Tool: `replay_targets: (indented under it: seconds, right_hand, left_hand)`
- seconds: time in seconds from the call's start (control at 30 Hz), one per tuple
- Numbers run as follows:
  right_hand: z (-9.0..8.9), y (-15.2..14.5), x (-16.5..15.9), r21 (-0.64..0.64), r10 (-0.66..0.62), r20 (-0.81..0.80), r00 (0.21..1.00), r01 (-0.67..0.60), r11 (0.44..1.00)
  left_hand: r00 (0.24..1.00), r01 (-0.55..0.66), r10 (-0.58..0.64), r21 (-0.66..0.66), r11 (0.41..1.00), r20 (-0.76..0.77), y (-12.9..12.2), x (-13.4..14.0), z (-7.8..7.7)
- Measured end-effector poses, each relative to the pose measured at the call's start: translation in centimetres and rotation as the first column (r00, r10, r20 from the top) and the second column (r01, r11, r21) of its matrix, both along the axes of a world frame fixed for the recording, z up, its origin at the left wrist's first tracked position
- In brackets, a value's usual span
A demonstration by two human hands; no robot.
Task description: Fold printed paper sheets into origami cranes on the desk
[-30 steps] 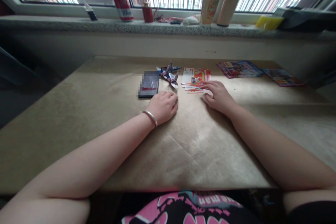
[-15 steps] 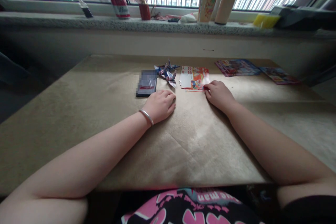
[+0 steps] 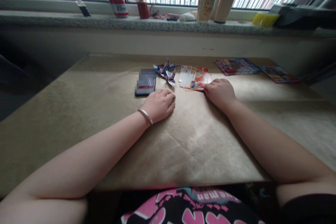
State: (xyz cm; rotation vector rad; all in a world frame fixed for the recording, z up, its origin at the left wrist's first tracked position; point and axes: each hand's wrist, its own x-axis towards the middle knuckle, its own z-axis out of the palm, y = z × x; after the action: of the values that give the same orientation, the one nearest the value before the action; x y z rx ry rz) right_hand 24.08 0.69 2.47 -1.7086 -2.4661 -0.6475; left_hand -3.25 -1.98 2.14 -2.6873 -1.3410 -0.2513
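Observation:
My right hand (image 3: 221,92) pinches the lower right corner of a small stack of red and white printed cards (image 3: 187,77). The top card lies slightly askew over those beneath. Resting on the table just below a dark phone (image 3: 147,83), my left hand (image 3: 160,104) has its fingers loosely laid down with nothing in them; a silver bangle is on that wrist. Between the phone and the cards sit folded paper cranes (image 3: 168,71), patterned in blue and white.
More colourful printed cards (image 3: 236,67) lie at the back right, with another pile (image 3: 279,74) beside them. On the stone windowsill (image 3: 99,22) stand a red and white can (image 3: 117,2), a red jar (image 3: 143,9), a tall patterned cup (image 3: 207,1) and a yellow object (image 3: 265,19).
The top card has slid and turned a little toward my right hand, showing more of the card beneath. My right hand has shifted slightly; my left hand stays where it was.

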Motion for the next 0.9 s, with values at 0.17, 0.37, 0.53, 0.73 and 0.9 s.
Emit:
replay_targets:
  seconds: [0.17,0.37,0.53,0.73,0.9]
  right_hand:
    - [-0.1,-0.7,-0.7,0.010,0.154,-0.025,0.988,-0.154,0.988]
    - [0.4,-2.4,-1.8,-0.056,0.369,-0.089,0.925,-0.375,0.925]
    - [0.3,-3.8,-2.9,-0.100,0.545,-0.240,0.803,-0.579,0.809]
    - [-0.2,-3.6,-2.6,-0.120,0.537,-0.426,0.728,-0.634,0.764]
    - [-0.2,-2.6,-1.6,-0.162,0.483,-0.521,0.704,-0.637,0.753]
  left_hand:
    - [0.997,-0.031,0.031,-0.005,1.000,0.067,0.0,-0.1,-0.3]
    - [0.994,0.018,-0.013,-0.042,0.999,0.107,0.2,-0.2,-0.5]
    - [0.986,0.159,-0.154,-0.075,0.984,0.065,0.3,-0.1,-0.5]
    - [0.980,0.190,-0.195,-0.136,0.972,-0.030,0.5,-0.2,-0.7]
    - [0.981,0.195,-0.195,-0.102,0.976,0.009,0.5,-0.3,-0.5]
